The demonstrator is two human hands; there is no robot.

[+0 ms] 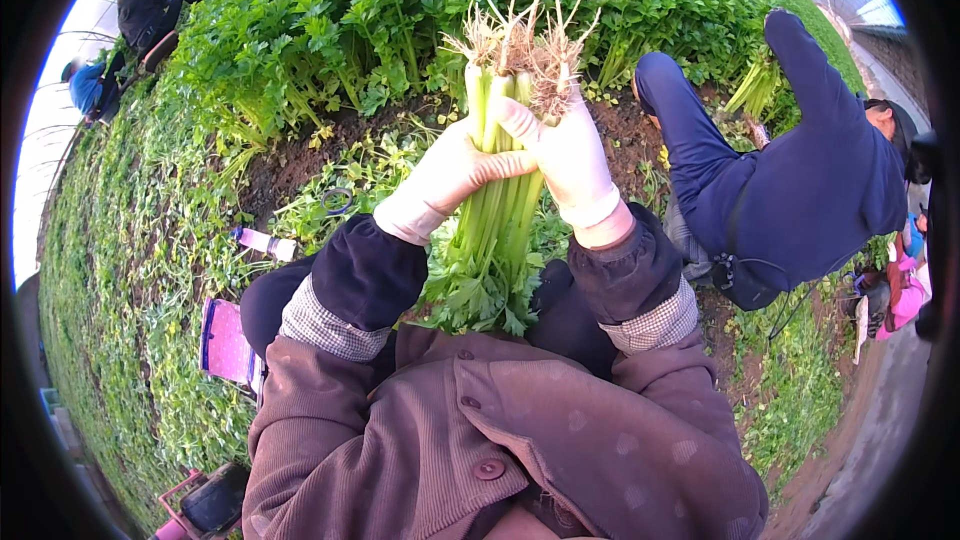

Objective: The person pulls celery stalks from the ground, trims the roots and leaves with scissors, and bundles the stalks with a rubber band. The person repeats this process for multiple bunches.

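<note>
A bunch of celery (499, 217) is held upside down in front of me, its pale roots at the top and its leaves hanging near my lap. My left hand (450, 169), in a light thin glove, grips the stalks from the left, its thumb across them. Around the right side of the stalks, just below the roots, is my right hand (566, 150), gloved too. The thumbs lie close together on the front of the bunch. Some fingers of both hands are hidden behind the stalks.
Dense standing celery (322, 22) grows ahead. A co-worker in dark blue (795, 180) bends close on my right; others are farther off. On the leaf-strewn ground at left lie a roll of tape (337, 201), a pink-and-white bottle-like object (264, 243) and a pink dotted item (229, 341).
</note>
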